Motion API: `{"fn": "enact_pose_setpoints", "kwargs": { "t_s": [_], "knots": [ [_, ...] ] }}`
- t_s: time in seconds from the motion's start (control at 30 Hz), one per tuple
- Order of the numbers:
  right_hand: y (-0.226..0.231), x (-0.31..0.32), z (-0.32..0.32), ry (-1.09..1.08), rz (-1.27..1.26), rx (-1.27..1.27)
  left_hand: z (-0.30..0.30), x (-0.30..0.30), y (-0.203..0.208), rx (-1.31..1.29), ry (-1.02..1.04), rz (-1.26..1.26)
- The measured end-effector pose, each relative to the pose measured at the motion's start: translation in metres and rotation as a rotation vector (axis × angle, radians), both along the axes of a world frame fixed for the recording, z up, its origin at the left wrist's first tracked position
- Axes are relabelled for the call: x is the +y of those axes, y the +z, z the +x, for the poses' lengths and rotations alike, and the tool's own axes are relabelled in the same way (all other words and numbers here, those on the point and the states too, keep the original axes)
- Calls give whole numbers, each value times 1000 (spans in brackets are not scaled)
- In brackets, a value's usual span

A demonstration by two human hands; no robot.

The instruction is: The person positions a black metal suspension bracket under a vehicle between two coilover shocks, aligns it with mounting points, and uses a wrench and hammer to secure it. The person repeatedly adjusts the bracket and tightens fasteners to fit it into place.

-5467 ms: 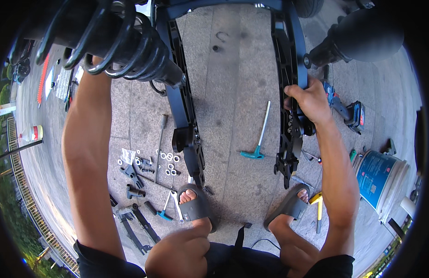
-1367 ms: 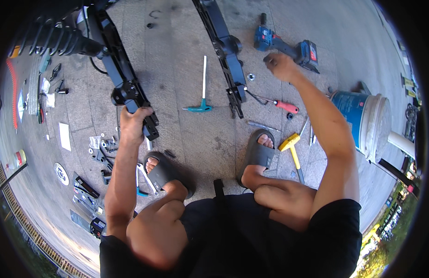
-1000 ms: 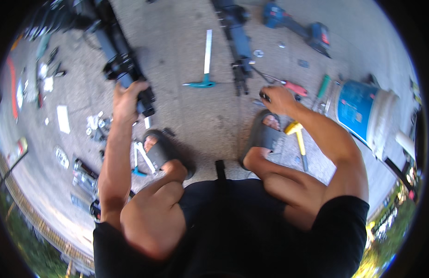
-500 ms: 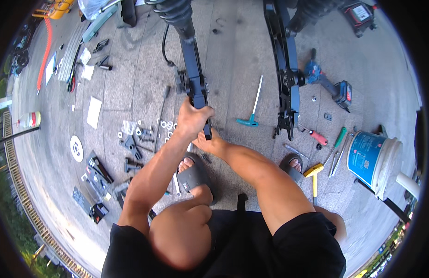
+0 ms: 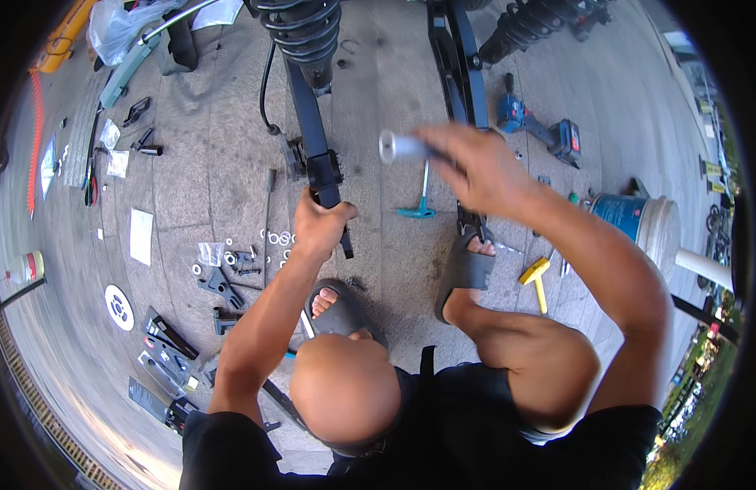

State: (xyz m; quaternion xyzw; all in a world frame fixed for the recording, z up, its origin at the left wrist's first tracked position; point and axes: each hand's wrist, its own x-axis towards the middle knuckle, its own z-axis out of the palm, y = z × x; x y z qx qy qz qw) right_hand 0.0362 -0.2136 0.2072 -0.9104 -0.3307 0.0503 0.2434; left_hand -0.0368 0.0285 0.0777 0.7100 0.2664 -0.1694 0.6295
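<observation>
My left hand (image 5: 319, 226) is closed around the lower end of a black metal suspension arm (image 5: 304, 110), which hangs below a black coil spring (image 5: 300, 33). My right hand (image 5: 486, 175) is raised to the right of it, fingers wrapped round a silver cylindrical piece (image 5: 401, 147) with a hole in its end. Motion smears this piece, so its exact kind does not show. A second black arm (image 5: 468, 69) stands behind the right hand, which hides part of it. Just left of that hand's wrist lies a teal T-handle key (image 5: 416, 212) on the paving.
On the right are a blue cordless power tool (image 5: 517, 114), a yellow hammer (image 5: 535, 271) and a blue-and-white bucket (image 5: 619, 214). White washers (image 5: 277, 238), a dark bracket (image 5: 220, 286) and a white disc (image 5: 118, 308) lie to the left. A long rod (image 5: 269, 212) lies near my left hand.
My right hand has left the arm's lower end and risen to the right, now with the silver cylindrical piece in it. The left hand keeps its grip on the suspension arm. My view has shifted.
</observation>
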Motion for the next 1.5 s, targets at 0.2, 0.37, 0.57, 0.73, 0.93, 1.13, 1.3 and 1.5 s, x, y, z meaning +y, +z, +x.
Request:
{"fn": "enact_pose_setpoints", "kwargs": {
  "t_s": [0.2, 0.37, 0.57, 0.73, 0.93, 1.13, 1.3, 1.5],
  "knots": [
    [10, 33, 117, -241, -56, -423, -1, 0, -4, 19, 21, 21],
    [16, 58, 176, -311, -81, -431, -2, -3, 7, 5, 58, -78],
    [0, 77, 216, -200, -306, -449, 4, -8, 29, 82, 3, 147],
    [-9, 101, 236, -284, -307, -393, 4, -3, 36, 170, -53, 65],
    [-16, 102, 251, -402, -330, -267, -1, 6, 25, 240, -11, 24],
    [-32, 101, 269, -331, -292, -363, 4, 3, 28, 233, -44, -45],
    [-42, 106, 274, -345, -282, -391, 10, -8, 41, 197, -28, -8],
    [-45, 103, 262, -348, -196, -517, 14, -12, 49, 272, -37, 37]
  ]
}}
